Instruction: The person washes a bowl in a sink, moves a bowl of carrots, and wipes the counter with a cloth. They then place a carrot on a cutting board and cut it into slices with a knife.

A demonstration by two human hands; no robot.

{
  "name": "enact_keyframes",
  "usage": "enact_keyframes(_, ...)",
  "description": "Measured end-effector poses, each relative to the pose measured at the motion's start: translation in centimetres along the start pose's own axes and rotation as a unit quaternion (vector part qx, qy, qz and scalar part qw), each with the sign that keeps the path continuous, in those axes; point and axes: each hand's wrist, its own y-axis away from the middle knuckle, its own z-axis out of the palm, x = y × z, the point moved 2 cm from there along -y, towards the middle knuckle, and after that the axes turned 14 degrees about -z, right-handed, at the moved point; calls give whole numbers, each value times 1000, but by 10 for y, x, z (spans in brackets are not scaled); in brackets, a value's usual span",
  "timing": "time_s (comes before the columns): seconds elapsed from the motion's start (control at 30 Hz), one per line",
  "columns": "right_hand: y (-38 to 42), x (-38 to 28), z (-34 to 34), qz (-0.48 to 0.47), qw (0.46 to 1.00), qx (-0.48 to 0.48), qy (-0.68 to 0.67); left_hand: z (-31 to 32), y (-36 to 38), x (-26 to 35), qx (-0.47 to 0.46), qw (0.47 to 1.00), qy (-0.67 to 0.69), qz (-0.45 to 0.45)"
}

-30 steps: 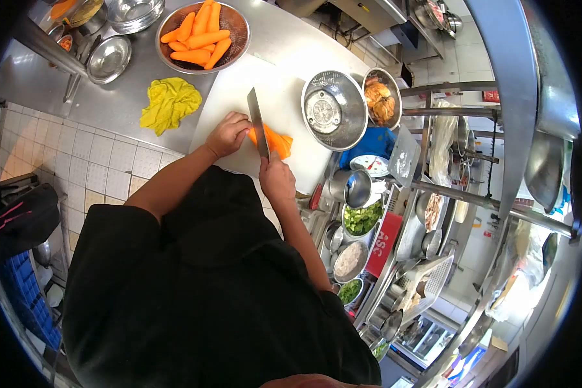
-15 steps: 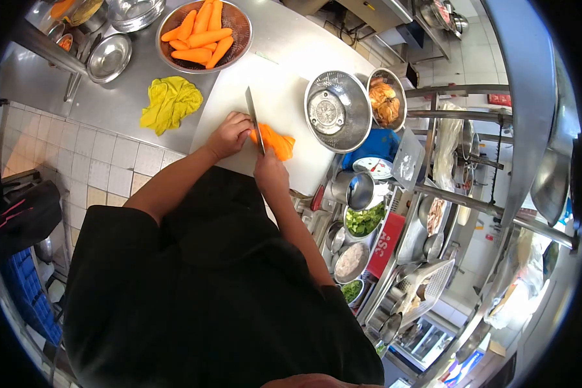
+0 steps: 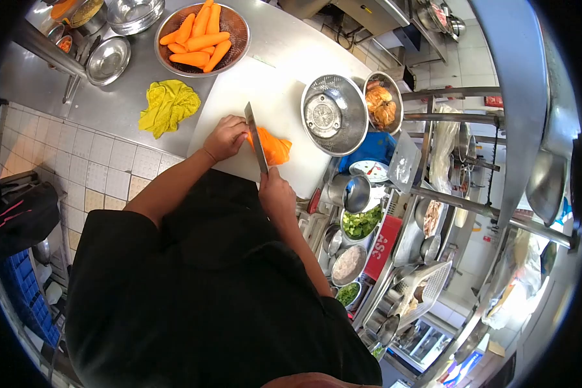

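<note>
On the white cutting board lies cut orange carrot, in a small heap of slices to the right of the blade. My right hand is closed around the handle of a kitchen knife, whose long blade points away from me. My left hand has its fingers curled together at the blade's left side, against the carrot. The blade hides part of the carrot, and the piece under my left fingers is mostly covered.
A perforated bowl of whole carrots stands at the board's far left. Left of the board lies a yellow-green cloth. A metal colander sits on the right side, beside a bowl of browned food. Leafy greens fill a container nearer me.
My right hand has drawn the knife back toward my body, and its blade sits lower across the carrot. My left hand stays at the carrot. The whole view has shifted slightly.
</note>
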Motion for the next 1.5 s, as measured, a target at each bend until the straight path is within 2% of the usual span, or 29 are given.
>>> enact_keyframes(0.17, -12, 9, 18, -2, 1000, 8, 9, -2, 0, 3, 0, 999, 31, 7)
enact_keyframes(0.27, -53, 14, 42, -72, 994, 79, 8, 0, 3, 0, -4, 999, 24, -34)
enact_keyframes(0.37, -62, 10, 39, -50, 996, 70, -11, 2, 7, -7, -4, 996, 44, -76)
enact_keyframes(0.47, -62, 13, 42, -47, 997, 61, -6, 5, 10, -11, 12, 995, 47, -82)
enact_keyframes(0.63, -31, 0, 3, -39, 999, 21, 21, 2, 7, -12, 15, 998, 16, -52)
enact_keyframes(0.87, -3, 4, -4, -18, 1000, -8, 19, -1, 4, -5, 13, 999, 4, -36)
enact_keyframes(1.07, -52, 14, 41, -73, 995, 70, 13, 0, 6, -6, 17, 999, 5, -44)
enact_keyframes(1.17, -56, 16, 40, -57, 996, 64, 4, 5, 10, -15, -9, 992, 47, -116)
enact_keyframes(1.27, -49, 12, 28, -64, 996, 68, 12, 5, 9, -16, 6, 994, 41, -102)
enact_keyframes(1.5, -7, 2, -3, -32, 999, 6, 13, 3, 6, -12, 13, 998, 16, -59)
